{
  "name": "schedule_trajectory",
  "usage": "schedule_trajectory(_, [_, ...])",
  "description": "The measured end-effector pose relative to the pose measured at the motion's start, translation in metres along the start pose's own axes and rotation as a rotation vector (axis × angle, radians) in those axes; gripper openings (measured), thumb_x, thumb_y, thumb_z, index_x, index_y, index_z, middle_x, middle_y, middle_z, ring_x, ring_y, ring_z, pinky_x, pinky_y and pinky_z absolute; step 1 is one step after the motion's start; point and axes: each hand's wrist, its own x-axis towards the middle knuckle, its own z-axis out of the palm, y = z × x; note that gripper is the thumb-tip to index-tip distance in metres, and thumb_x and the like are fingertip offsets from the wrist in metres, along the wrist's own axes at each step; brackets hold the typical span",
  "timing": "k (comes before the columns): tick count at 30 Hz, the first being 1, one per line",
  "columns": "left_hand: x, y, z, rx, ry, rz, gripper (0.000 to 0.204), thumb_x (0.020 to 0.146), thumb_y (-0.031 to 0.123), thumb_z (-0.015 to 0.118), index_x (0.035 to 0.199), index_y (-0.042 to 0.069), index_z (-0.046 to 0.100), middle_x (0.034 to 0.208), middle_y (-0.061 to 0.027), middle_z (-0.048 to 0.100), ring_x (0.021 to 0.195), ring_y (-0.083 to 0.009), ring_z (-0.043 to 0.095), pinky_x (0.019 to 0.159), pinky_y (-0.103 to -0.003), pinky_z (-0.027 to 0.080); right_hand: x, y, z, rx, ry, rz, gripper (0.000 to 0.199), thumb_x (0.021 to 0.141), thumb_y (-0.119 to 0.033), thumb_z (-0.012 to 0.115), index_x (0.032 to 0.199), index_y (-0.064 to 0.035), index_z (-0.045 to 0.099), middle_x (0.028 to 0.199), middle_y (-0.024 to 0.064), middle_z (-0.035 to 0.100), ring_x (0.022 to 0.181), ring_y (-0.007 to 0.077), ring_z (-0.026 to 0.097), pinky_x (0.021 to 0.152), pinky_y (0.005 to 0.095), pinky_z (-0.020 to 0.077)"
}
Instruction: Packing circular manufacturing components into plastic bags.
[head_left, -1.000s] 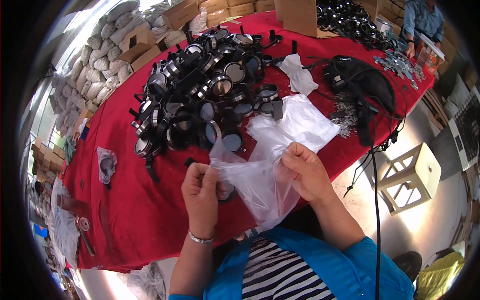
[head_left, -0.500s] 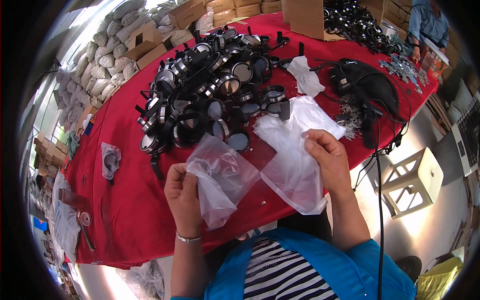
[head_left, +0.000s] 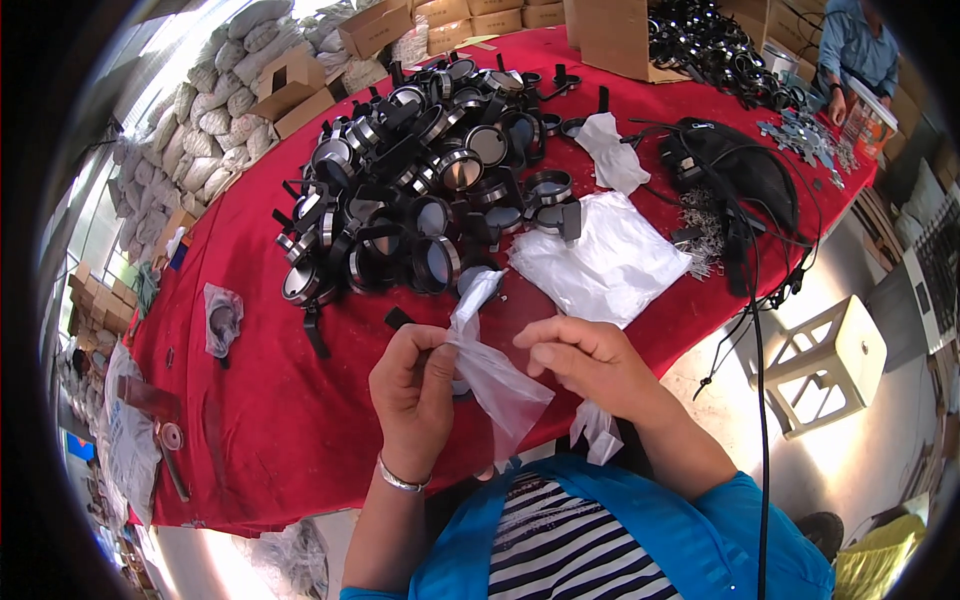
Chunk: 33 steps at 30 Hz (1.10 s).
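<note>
My left hand (head_left: pixel 415 390) pinches a clear plastic bag (head_left: pixel 505 390) by its upper edge, and the bag hangs twisted toward the right. Close to it is my right hand (head_left: pixel 590 365), thumb and fingertips pressed together beside the bag. Below the right palm hangs another crumpled piece of clear plastic (head_left: pixel 597 435), seemingly held in the curled fingers, which hide its upper part. Just beyond my hands lies a stack of white translucent bags (head_left: pixel 610 260). A heap of black round parts with silver rims and stubby handles (head_left: pixel 430 180) spreads over the table's middle.
On the red-covered table (head_left: pixel 250 420) lie one bagged part (head_left: pixel 222 320), a black bag with cables (head_left: pixel 730 180) and small metal pieces (head_left: pixel 700 235). A cable crosses at my right, above a plastic stool (head_left: pixel 830 365). Another person (head_left: pixel 858 50) sits at the far right.
My hands have come closer together. The bag in my left hand has turned and narrowed. My right hand has moved down and left, away from the white stack.
</note>
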Motion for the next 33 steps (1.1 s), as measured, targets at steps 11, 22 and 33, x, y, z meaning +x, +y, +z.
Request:
schedule_trajectory(11, [-0.003,0.010,0.015,-0.107,-0.048,-0.157,0.024,0.082,0.005,0.065,0.103,0.000,0.055,0.075,-0.0012,0.057,0.063,-0.0063,0.055,0.054,-0.019,0.043,-0.003,0.019,0.011,0.386,0.026,0.032,0.009,0.090,-0.016,0.060,0.087,-0.0084,0.059,0.065,-0.0055,0.053,0.049,-0.0005,0.040,0.041,0.0173,0.0248])
schedule_trajectory(22, [-0.014,-0.009,0.022,0.077,-0.175,-0.116,0.016,0.077,-0.006,0.051,0.089,0.001,0.058,0.069,-0.0064,0.057,0.061,-0.0092,0.055,0.057,-0.023,0.044,-0.006,0.020,-0.001,0.472,0.058,-0.016,0.008,0.088,-0.010,0.061,0.086,-0.0059,0.054,0.071,0.0012,0.055,0.045,0.0030,0.038,0.040,0.0183,0.0269])
schedule_trajectory(33, [0.019,-0.022,-0.047,0.983,-0.381,0.504,0.019,0.078,0.004,0.061,0.097,0.004,0.059,0.108,-0.0111,0.060,0.103,-0.0292,0.056,0.087,-0.040,0.046,-0.020,0.021,-0.031,0.695,0.028,-0.040,0.008,0.095,-0.014,0.051,0.093,-0.0064,0.052,0.063,0.0001,0.047,0.041,0.0047,0.031,0.039,0.0209,0.0237])
